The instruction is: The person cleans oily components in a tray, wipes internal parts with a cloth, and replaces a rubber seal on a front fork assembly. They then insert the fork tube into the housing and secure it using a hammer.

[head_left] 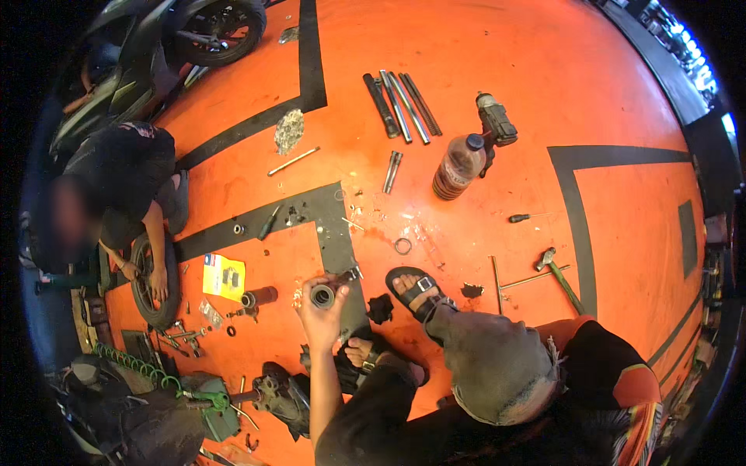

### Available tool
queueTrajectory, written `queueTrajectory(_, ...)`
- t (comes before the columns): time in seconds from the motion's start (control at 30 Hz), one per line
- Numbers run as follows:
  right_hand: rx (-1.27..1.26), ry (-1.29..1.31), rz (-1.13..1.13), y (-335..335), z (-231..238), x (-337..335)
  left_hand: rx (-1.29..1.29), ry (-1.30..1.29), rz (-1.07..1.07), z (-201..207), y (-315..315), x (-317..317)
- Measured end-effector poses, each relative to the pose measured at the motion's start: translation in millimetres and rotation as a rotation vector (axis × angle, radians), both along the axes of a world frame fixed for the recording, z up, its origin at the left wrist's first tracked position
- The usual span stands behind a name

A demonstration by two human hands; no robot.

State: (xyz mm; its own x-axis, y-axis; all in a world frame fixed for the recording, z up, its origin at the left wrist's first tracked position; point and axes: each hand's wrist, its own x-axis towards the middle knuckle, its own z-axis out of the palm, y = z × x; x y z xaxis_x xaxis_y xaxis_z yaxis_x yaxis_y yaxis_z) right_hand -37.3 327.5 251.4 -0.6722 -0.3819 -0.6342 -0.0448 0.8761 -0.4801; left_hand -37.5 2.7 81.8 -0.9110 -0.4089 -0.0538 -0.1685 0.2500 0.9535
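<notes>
My left hand (pixel 321 328) is raised above the floor, its fingers wrapped round a dark fork tube (pixel 322 295). The tube's round open end faces up, and a bracket sticks out beside it. My right hand does not show; only a dark sleeve with orange (pixel 598 357) is visible on that side, behind my bent knee (pixel 501 365). Left of the held tube, a brown cylindrical part (pixel 259 297) lies by a yellow package (pixel 224 276). A black rag (pixel 380 308) lies between the tube and my sandalled foot (pixel 416 289).
Ahead lie several rods and springs (pixel 404 107), a blue-capped bottle (pixel 460 167) and a cordless impact wrench (pixel 496 120). A hammer (pixel 563 281), T-handle wrench (pixel 532 277) and screwdriver (pixel 528 218) lie right. At left, another person (pixel 128 182) handles a wheel (pixel 154 283) near a motorcycle (pixel 140 62).
</notes>
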Motion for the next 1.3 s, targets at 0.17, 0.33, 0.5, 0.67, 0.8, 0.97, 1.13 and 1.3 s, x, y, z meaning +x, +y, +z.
queueTrajectory(0.17,0.181,0.107,-0.184,-57.3,54.2,-13.0,0.042,-0.012,-0.021,-1.7,6.0,-8.3)
queueTrajectory(0.33,0.243,0.057,-0.252,-79.8,79.8,-33.7,-0.012,0.021,-0.137,3.7,6.3,-9.3)
queueTrajectory(0.5,0.264,-0.069,-0.273,-57.7,79.9,-36.7,0.014,0.029,-0.150,-8.6,4.4,-13.8)
queueTrajectory(0.67,0.250,0.003,-0.221,44.0,-25.7,8.6,0.072,0.059,-0.098,-4.7,11.5,-25.8)
queueTrajectory(0.8,0.319,0.074,-0.221,149.5,-148.4,44.7,0.011,0.076,-0.069,4.8,4.0,-17.9)
queueTrajectory(0.97,0.586,0.172,-0.298,267.0,-252.0,51.5,-0.103,0.141,0.004,-2.4,-1.3,-12.1)
queueTrajectory(1.13,0.786,0.252,-0.278,305.9,-307.1,-1.3,0.267,-0.004,0.186,19.4,-37.6,-2.7)
queueTrajectory(1.3,0.463,0.386,-0.290,319.0,-328.8,-10.4,0.038,0.050,0.129,-4.8,-36.8,-0.7)
